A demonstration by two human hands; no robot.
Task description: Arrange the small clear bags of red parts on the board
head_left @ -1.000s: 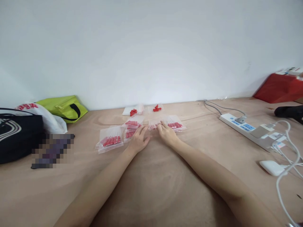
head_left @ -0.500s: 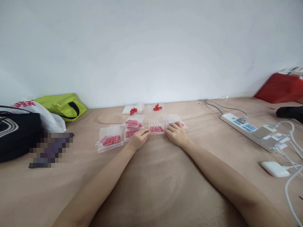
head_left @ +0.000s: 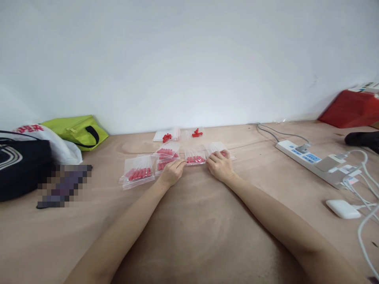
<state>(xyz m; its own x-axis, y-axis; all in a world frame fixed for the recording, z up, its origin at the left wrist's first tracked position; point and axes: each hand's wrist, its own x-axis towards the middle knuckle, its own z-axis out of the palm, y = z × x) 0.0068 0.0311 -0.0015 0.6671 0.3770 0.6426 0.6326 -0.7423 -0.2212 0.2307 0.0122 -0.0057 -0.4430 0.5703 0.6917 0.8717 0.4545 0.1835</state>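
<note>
Between my hands lies a clear plastic bag [head_left: 195, 156] with a row of several red pieces along its near edge. My left hand [head_left: 173, 172] pinches that bag's near left corner. My right hand [head_left: 219, 165] has its fingers curled at the bag's right corner and over the near part of another bag [head_left: 214, 147] with red pieces. Left of my left hand are overlapping bags [head_left: 167, 153] and a stack of bags [head_left: 137, 170], all holding red pieces. Farther back, loose red pieces [head_left: 167, 137] rest on bags, and another small red pile [head_left: 197, 133] lies on a clear bag.
Dark bag [head_left: 23, 169], white plastic bag [head_left: 66, 148] and lime-green bag [head_left: 79, 132] stand at the left, near a blurred dark object [head_left: 66, 187]. At the right are a power strip [head_left: 310, 163], cables, a white charger [head_left: 343, 209] and a red bag [head_left: 351, 109].
My left hand has shifted very slightly left. The near edge of the bag between my hands looks a little raised and shinier. My right hand stays nearly in place.
</note>
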